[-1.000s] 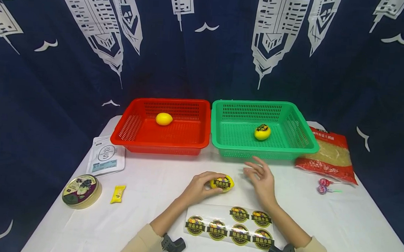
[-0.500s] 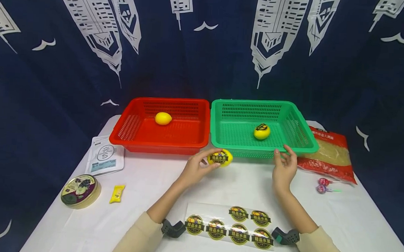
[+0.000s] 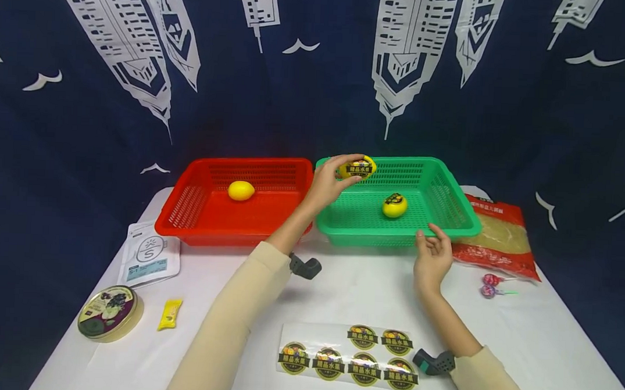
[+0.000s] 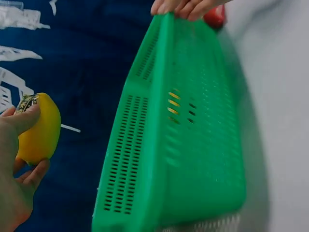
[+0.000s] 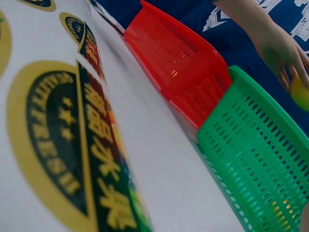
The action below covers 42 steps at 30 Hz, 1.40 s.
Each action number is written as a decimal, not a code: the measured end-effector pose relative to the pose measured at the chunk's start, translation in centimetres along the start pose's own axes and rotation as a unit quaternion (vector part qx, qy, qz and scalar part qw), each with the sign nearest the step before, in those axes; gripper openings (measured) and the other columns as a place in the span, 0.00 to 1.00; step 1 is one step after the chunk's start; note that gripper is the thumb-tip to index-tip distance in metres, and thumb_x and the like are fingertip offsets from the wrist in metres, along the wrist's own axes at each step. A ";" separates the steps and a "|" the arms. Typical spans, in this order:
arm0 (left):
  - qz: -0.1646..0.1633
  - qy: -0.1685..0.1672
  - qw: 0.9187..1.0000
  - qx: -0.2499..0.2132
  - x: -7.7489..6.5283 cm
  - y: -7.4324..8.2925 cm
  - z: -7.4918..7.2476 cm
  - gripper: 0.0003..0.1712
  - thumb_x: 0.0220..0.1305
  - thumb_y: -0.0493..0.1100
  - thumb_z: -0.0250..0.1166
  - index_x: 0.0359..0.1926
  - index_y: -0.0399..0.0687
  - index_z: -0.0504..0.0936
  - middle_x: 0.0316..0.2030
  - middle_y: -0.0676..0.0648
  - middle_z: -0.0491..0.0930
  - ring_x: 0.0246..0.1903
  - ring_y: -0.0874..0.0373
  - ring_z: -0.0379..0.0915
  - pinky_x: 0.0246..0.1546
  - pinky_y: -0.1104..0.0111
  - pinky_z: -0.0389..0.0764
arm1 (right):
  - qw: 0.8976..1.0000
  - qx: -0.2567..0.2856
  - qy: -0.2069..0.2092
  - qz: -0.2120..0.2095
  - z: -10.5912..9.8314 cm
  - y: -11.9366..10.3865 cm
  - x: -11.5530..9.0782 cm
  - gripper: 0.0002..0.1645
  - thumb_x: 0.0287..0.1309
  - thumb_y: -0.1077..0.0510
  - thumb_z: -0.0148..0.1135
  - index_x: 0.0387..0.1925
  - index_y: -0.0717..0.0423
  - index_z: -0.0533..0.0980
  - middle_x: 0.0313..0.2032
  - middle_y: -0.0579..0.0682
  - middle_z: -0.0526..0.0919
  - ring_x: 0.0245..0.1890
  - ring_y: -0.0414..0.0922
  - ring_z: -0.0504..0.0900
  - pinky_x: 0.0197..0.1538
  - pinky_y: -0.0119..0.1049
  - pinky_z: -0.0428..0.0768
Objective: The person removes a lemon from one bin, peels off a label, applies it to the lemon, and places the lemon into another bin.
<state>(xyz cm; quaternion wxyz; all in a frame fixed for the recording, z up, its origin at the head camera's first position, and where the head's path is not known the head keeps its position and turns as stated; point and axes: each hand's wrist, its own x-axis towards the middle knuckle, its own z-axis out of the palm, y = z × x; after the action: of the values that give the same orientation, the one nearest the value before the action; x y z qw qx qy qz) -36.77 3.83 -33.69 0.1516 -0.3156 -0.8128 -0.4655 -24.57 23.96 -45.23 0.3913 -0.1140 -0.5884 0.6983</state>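
Observation:
My left hand (image 3: 327,184) holds a yellow lemon (image 3: 359,169) between thumb and fingers, above the back left part of the green basket (image 3: 373,239). A round black-and-gold sticker (image 3: 359,170) is on this lemon's side. The left wrist view shows the same lemon (image 4: 42,130) clear of the basket wall. With its fingertips at the front rim of the green basket, my right hand (image 3: 433,261) grips the edge, one finger over it. Inside that basket lies another lemon (image 3: 395,206) bearing a sticker. A plain lemon (image 3: 241,191) lies in the red basket (image 3: 227,236).
A sheet of round stickers (image 3: 314,333) lies in front, beside the right forearm. On the left are a white pouch (image 3: 151,252), a round tin (image 3: 110,314) and a small yellow packet (image 3: 170,315). A red pasta bag (image 3: 499,238) and two lollipops (image 3: 490,286) are right.
My left hand has lifted the stickered lemon from near the table, up and away over the green basket. My right hand has moved to that basket's front rim. The view has shifted slightly.

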 end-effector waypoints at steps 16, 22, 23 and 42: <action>-0.122 -0.053 0.989 0.068 3.7 -5.1 5.8 0.28 0.55 0.48 0.66 0.59 0.63 0.74 0.55 0.50 0.74 0.49 0.56 0.71 0.40 0.70 0.74 | 0.999 0.000 -0.029 -0.027 0.8 -1.7 -1.7 0.20 0.58 0.69 0.57 0.52 0.72 0.69 0.27 0.51 0.73 0.31 0.41 0.73 0.35 0.24 0.75; -0.143 -0.086 0.981 0.100 3.2 -5.9 7.1 0.27 0.57 0.46 0.66 0.59 0.60 0.74 0.55 0.49 0.74 0.53 0.53 0.69 0.50 0.65 0.72 | 0.999 -0.002 -0.031 -0.036 0.7 -1.7 -1.8 0.20 0.58 0.69 0.57 0.53 0.71 0.68 0.28 0.52 0.73 0.31 0.41 0.74 0.35 0.24 0.75; -0.149 -0.095 0.979 0.102 3.1 -5.9 7.3 0.27 0.57 0.45 0.66 0.59 0.60 0.74 0.55 0.49 0.74 0.54 0.53 0.68 0.52 0.64 0.71 | 0.999 0.000 -0.031 -0.037 0.6 -1.7 -1.8 0.20 0.59 0.69 0.56 0.53 0.71 0.68 0.28 0.53 0.73 0.31 0.41 0.74 0.36 0.24 0.75; -0.203 -0.255 0.939 0.110 2.9 -6.2 8.6 0.27 0.61 0.40 0.62 0.62 0.59 0.71 0.64 0.49 0.64 0.64 0.46 0.52 0.61 0.57 0.63 | 0.999 -0.002 -0.026 -0.036 0.4 -1.7 -1.2 0.20 0.59 0.69 0.56 0.53 0.72 0.67 0.29 0.54 0.73 0.31 0.42 0.74 0.37 0.25 0.76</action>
<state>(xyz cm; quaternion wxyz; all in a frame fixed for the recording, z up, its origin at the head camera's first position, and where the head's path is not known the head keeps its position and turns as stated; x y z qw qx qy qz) -42.60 9.97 -40.78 -0.1244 -0.2331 -0.9173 -0.2980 -23.32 22.86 -43.92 0.4005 -0.0747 -0.6034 0.6855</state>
